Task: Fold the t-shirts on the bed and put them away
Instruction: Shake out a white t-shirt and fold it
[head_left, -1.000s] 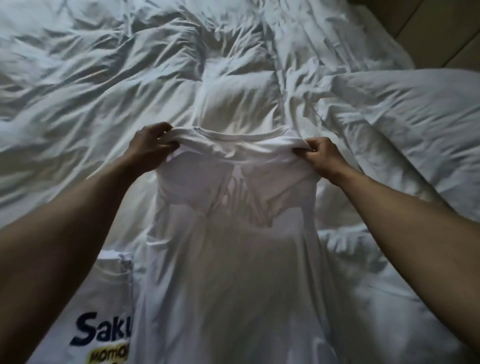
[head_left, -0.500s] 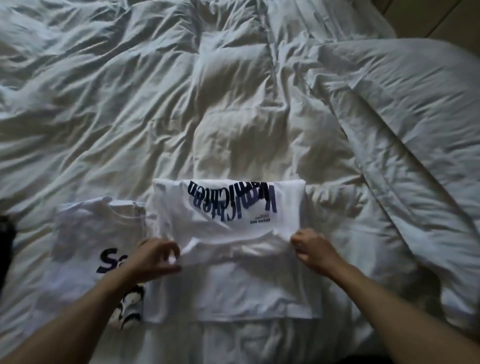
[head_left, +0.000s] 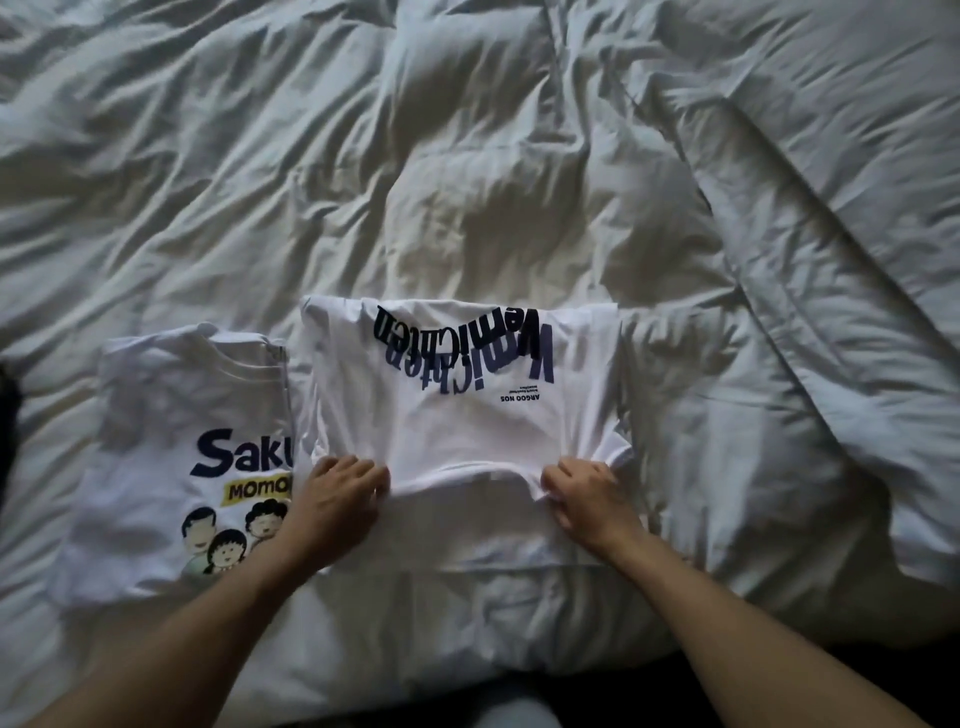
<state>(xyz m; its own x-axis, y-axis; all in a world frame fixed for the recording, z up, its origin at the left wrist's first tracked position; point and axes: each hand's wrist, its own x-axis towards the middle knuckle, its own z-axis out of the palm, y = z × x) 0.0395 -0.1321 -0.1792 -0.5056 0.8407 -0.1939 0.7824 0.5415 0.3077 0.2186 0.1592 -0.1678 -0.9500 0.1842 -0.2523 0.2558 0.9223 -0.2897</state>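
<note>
A white t-shirt (head_left: 462, 426) with dark upside-down lettering lies folded over on the bed in front of me. Its collar edge has been brought down onto the lower half. My left hand (head_left: 337, 499) grips the folded edge at its left corner. My right hand (head_left: 587, 493) pinches the same edge at the right, where the cloth bunches. To the left lies a second white t-shirt (head_left: 171, 457), folded flat, with a "Saku" print and cartoon faces. My left forearm covers its right edge.
A rumpled white duvet (head_left: 467, 156) covers the whole bed. A thick fold of it (head_left: 831, 312) runs diagonally on the right. The near bed edge (head_left: 597, 670) drops to dark floor at the bottom. A dark object (head_left: 8, 415) sits at the far left.
Both hands brought the shirt's collar from the far side toward me, folding the top half down. The printed lettering now faces up. The hands have since pulled the edge slightly nearer.
</note>
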